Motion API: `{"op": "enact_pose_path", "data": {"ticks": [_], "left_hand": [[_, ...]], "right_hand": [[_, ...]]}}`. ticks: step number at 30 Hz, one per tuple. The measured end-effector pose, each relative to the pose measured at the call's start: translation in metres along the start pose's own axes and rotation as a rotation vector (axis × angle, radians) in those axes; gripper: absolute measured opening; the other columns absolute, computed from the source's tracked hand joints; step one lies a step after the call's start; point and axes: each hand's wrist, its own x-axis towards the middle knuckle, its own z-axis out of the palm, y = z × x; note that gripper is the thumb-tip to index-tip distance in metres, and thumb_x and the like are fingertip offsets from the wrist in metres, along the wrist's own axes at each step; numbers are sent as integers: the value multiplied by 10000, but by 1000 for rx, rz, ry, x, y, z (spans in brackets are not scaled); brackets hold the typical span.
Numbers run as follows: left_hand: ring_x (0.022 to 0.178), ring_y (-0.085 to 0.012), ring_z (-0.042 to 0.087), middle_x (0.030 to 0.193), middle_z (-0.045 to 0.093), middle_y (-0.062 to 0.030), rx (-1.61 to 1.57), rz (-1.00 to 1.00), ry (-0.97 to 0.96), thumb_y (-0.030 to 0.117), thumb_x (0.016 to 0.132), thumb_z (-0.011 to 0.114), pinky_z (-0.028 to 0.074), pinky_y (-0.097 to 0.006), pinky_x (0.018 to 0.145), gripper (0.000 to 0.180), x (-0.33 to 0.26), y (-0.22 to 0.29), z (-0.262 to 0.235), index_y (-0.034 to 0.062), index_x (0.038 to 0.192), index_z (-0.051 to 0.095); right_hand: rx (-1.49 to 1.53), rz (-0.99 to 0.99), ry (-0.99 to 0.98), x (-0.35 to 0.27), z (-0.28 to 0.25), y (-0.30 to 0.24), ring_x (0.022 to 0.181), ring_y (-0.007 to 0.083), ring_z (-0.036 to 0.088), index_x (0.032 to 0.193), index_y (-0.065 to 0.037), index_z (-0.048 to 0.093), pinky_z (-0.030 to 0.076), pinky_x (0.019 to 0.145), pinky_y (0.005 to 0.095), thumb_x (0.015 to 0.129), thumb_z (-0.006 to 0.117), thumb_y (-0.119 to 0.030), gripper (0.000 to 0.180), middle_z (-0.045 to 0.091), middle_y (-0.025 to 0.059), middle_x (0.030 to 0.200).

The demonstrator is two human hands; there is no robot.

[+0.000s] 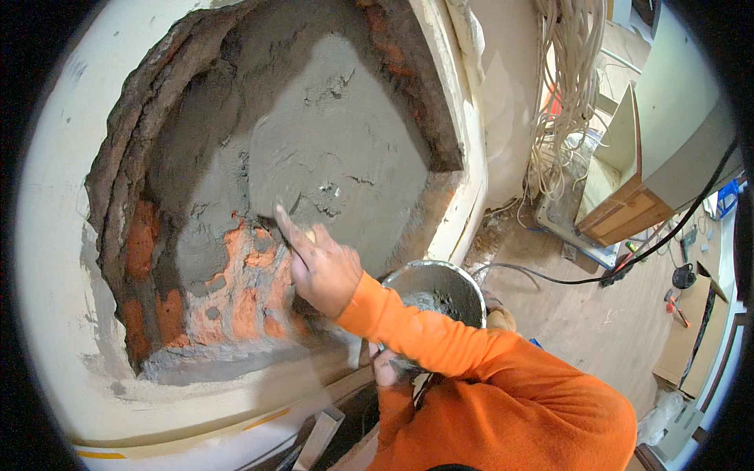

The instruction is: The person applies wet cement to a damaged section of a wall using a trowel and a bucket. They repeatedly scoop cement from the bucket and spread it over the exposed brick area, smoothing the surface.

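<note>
My right hand (pixel 323 267) is closed around the handle of a trowel, its index finger stretched forward. The trowel's thin dark blade (pixel 271 224) is mostly hidden and meets the wall at the lower edge of the wet mortar. Grey mortar (pixel 338 141) covers much of the broken-out recess, smooth in places and pitted in others. Below it, orange brick (pixel 250 310) shows through. My left hand (pixel 383 366) is closed at the side of a bucket (pixel 473 292) with grey mortar inside; my right forearm crosses in front of the bucket and hides part of it.
Cream wall (pixel 59 259) borders the recess's ragged edge. Bundled cables (pixel 561 102) hang at the upper right beside a wooden cabinet (pixel 620 188). A black cable (pixel 542 280) crosses the floor. Cardboard (pixel 682 337) and a plastic bag (pixel 660 416) lie farther right. A metal channel (pixel 320 438) stands below.
</note>
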Motion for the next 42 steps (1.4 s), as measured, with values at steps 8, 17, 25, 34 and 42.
{"op": "enact_pose_path", "data": {"ticks": [8,17,25,34,42], "left_hand": [[1153,-330,546,1308,522,-132,-136,-15,-11,-30,620,509,491,-459,958,827,12,28,59,99,1423,363],[1054,-244,589,1153,610,-91,-36,51,-10,-59,576,478,451,-326,936,664,33,34,116,19,1233,544],[1064,-261,592,1166,609,-137,-23,165,-54,-58,597,462,460,-343,942,631,47,56,151,-2,1219,552],[1088,-258,573,1211,579,-132,101,227,-35,-50,601,473,428,-339,970,650,60,42,155,-34,1250,520],[1074,-237,565,1218,570,-123,175,259,-141,-58,608,467,428,-320,951,657,68,41,155,-48,1264,496]], "right_hand": [[150,64,-614,-86,-115,115,820,422,631,1220,-51,397,524,668,460,774,656,-169,530,623,220,861],[-407,-31,-903,-54,-204,177,735,430,617,953,-13,572,498,660,505,785,639,-181,247,626,239,779],[-534,-70,-1161,-49,-142,171,773,395,664,822,6,675,534,702,467,740,630,-156,187,651,241,750],[-611,21,-871,-35,-164,180,751,415,642,858,5,642,529,687,473,806,615,-216,228,649,228,760],[-548,101,-819,-43,-174,206,769,415,625,849,-7,636,511,695,481,794,640,-242,241,636,242,781]]}}
